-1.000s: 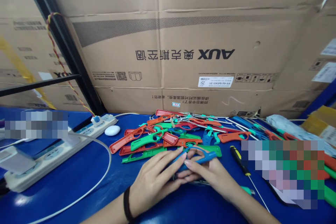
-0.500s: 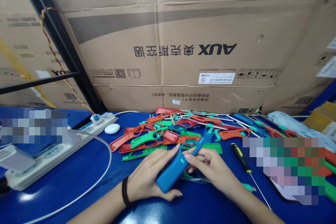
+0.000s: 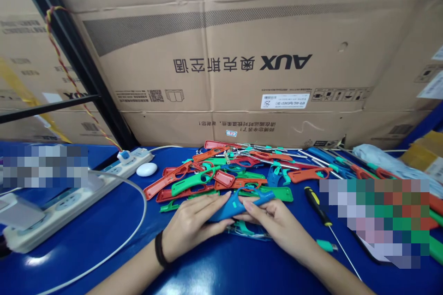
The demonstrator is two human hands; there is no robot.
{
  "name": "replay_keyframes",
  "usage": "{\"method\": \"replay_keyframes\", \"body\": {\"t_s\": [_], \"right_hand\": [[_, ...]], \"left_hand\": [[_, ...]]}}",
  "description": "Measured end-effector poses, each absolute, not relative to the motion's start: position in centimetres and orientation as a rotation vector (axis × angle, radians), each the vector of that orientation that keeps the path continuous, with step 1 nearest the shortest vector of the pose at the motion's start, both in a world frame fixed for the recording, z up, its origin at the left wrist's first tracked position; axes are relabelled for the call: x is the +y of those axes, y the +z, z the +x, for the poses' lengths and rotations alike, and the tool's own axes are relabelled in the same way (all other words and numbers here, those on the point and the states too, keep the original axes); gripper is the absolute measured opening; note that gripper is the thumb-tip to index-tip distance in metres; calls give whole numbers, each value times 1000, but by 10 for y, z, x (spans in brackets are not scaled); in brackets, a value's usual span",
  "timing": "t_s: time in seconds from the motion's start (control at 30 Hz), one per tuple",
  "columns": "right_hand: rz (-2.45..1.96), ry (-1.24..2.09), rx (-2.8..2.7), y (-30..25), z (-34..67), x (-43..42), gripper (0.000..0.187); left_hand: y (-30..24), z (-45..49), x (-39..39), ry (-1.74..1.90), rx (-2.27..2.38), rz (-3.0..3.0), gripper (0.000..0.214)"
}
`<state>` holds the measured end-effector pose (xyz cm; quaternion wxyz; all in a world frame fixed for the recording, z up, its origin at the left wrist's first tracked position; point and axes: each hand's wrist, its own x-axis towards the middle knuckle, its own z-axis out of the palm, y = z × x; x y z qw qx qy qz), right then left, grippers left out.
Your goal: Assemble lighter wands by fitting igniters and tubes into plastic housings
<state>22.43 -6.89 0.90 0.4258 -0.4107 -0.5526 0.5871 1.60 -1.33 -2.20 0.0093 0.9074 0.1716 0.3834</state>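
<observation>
A blue gas lighter casing (image 3: 224, 209), the long-nosed kind with a trigger loop, lies nearly level between my two hands. My left hand (image 3: 194, 221) wraps around its broad handle end and hides much of it. With thumb and fingers, my right hand (image 3: 278, 223) grips the casing near the trigger loop, and the narrow end pokes out past the fingers. Behind them spreads a pile of red, orange and green lighter casings (image 3: 192, 179), some with thin metal tubes. Under my hands are small green parts and wires (image 3: 247, 228), partly covered.
A screwdriver (image 3: 316, 205) with a yellow and black handle lies to the right, near a green plug-like piece (image 3: 327, 245). At left are a white power strip (image 3: 65, 200), a curving white cable (image 3: 138, 226) and a white oval object (image 3: 146, 169). A large carton (image 3: 221, 23) walls the back.
The blue lighter casing has turned from a steep slant to nearly level. My left fingers have closed further around its handle end.
</observation>
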Motion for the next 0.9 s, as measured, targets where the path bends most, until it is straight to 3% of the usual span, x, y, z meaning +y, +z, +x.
{"method": "replay_keyframes", "body": {"t_s": [0.1, 0.23, 0.33, 0.53, 0.7, 0.9], "right_hand": [[-1071, 1461, -1440, 12, 232, -68, 39], [-1364, 1115, -1529, 10, 253, -63, 31], [-1444, 1075, -1666, 8, 263, -63, 23], [-1464, 776, -2034, 14, 263, -72, 22], [-1507, 541, -2219, 16, 258, -76, 38], [-1446, 523, -2354, 14, 256, -77, 14]], "left_hand": [[-19, 11, -9, 1103, 531, 2790, 45], [-10, 3, 3, 744, 544, 2627, 42], [-5, 1, 7, 622, 561, 2532, 37], [-3, 6, 3, 587, 562, 2474, 36], [-4, 9, -1, 588, 538, 2498, 39], [-7, 12, -2, 603, 470, 2549, 40]]}}
